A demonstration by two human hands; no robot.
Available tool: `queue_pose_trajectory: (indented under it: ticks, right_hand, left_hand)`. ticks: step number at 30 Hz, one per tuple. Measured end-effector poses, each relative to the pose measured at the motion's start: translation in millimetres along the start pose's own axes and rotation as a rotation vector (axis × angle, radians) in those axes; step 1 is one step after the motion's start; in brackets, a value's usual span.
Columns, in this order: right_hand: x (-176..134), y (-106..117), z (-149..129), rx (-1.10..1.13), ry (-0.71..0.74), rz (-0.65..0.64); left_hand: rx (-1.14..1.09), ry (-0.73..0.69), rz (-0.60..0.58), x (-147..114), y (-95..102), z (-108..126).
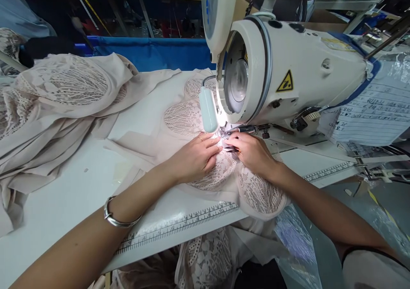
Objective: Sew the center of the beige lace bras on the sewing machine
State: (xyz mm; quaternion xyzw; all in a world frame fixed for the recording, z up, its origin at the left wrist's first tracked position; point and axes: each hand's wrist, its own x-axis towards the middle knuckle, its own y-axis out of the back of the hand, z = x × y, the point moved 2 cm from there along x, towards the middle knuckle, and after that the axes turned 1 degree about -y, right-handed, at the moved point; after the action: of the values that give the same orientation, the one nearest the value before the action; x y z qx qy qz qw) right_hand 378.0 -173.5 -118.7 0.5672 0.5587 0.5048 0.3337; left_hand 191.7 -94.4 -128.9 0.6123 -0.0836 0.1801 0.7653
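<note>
A beige lace bra (218,173) lies under the needle area of a white sewing machine (294,71), its lace cups spread over the table and one hanging at the front edge. My left hand (197,159) rests on the cloth left of the lit presser foot (223,132), fingers lying flat and thumb apart. Just right of the foot, my right hand (251,152) is closed, its fingertips against the cloth. Dark pointed blades, apparently thread snips (231,149), stick out from under its fingers; their handle is hidden. The needle tip is lost in the glare.
A small pale lamp (208,109) hangs close above the left fingers. More beige lace garments (64,84) are heaped on the left, and another lace piece (209,255) lies below the table edge. A printed ruler (179,225) runs along the front. Handwritten paper (371,109) hangs at right.
</note>
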Motion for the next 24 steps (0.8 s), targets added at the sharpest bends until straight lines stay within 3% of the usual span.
queue_pose_trajectory:
  ticks: [4,7,11,13,16,21,24]
  right_hand:
    - [-31.3,13.2,-5.9,-0.039,-0.133,0.046]
    - [-58.2,9.5,-11.2,-0.099,-0.153,0.061]
    - [-72.9,-1.2,-12.8,-0.158,0.044,0.189]
    - [-68.2,-1.8,-7.8,-0.165,0.106,0.191]
    - [-51.1,5.4,4.8,-0.129,0.007,0.069]
    - [-23.3,18.3,9.2,-0.213,-0.042,-0.278]
    - [-14.5,19.3,5.6,-0.261,-0.071,-0.345]
  left_hand:
    - [0.115,-0.004,-0.017,0.8,-0.3,17.7]
    - [0.139,-0.085,-0.071,1.0,-2.5,31.9]
    - [0.143,-0.111,-0.096,1.2,-1.8,37.0]
    - [0.144,-0.112,-0.084,1.9,-1.2,35.1]
    - [0.11,-0.11,-0.067,3.4,-1.3,31.6]
    - [0.033,-0.076,-0.053,3.7,-1.7,28.6]
    - [0.0,-0.079,-0.046,2.9,-0.9,27.7]
